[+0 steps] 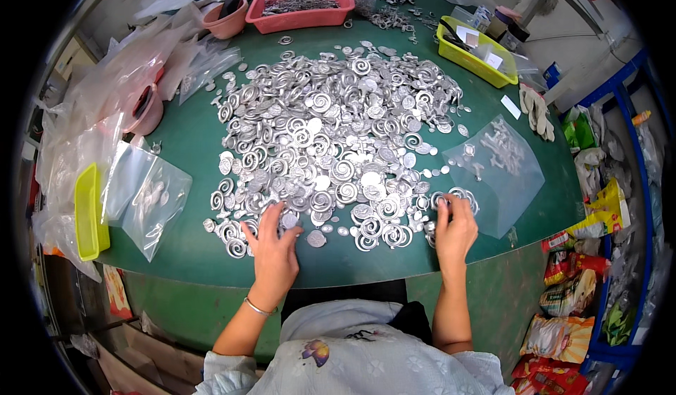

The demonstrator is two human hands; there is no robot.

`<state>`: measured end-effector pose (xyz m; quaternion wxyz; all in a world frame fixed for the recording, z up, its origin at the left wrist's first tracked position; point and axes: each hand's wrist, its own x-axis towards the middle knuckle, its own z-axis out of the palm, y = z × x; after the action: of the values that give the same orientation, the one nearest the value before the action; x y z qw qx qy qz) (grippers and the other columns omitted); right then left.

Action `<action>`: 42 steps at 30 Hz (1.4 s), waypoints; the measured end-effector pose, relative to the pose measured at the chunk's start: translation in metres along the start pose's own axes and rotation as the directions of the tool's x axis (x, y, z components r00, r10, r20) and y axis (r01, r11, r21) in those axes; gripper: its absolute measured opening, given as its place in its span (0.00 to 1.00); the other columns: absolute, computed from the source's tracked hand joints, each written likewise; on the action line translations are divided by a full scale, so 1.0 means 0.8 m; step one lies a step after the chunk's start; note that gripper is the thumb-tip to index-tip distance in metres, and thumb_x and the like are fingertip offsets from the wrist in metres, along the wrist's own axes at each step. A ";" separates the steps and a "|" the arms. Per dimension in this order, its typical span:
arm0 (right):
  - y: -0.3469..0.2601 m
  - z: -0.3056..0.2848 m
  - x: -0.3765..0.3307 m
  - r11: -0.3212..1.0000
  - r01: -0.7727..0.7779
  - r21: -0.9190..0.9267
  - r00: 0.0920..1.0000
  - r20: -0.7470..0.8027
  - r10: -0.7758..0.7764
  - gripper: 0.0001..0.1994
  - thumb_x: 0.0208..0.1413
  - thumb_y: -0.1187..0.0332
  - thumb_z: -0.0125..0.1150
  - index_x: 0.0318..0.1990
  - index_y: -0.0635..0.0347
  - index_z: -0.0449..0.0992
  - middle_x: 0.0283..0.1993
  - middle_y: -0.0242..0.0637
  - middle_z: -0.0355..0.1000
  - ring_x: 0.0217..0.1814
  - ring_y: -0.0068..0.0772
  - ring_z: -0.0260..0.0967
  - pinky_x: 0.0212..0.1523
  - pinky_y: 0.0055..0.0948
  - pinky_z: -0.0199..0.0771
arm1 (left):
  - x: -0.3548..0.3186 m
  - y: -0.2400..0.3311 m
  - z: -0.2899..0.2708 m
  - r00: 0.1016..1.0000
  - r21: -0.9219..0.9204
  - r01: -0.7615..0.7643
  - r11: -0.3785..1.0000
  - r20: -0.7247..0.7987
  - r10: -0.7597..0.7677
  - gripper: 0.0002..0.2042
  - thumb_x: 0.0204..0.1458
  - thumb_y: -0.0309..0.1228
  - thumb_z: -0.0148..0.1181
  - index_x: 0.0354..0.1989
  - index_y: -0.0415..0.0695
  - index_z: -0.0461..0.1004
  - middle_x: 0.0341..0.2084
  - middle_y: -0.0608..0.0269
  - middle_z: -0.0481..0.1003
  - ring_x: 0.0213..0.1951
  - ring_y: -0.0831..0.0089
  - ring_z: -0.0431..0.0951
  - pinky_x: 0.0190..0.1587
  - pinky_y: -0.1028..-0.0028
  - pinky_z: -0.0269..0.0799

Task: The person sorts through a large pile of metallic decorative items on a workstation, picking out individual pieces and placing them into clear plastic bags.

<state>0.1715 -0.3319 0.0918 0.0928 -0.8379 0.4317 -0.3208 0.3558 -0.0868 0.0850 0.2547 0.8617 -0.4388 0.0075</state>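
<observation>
My left hand [273, 251] lies flat with fingers spread on the near edge of the wide heap of silver spiral metal charms [338, 134], gripping nothing. My right hand [455, 229], at the heap's near right corner, curls its fingers over a small cluster of spirals [451, 198]. Both rest on the round green table [190, 134]. A clear plastic bag [503, 162] lies just right.
</observation>
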 end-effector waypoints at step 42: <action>-0.014 -0.033 0.012 0.953 0.238 0.186 0.811 0.502 -0.300 0.13 0.40 0.70 0.69 0.36 0.58 0.75 0.40 0.35 0.65 0.35 0.43 0.71 0.31 0.41 0.68 | 0.026 0.007 0.005 0.992 0.077 -0.093 0.993 0.089 0.086 0.23 0.47 0.28 0.62 0.55 0.43 0.68 0.62 0.52 0.56 0.65 0.43 0.48 0.63 0.45 0.44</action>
<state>0.1668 -0.3299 0.1213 0.2087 -0.9392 0.2477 -0.1141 0.3634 -0.1068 0.0891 0.2000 0.8503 -0.4868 0.0000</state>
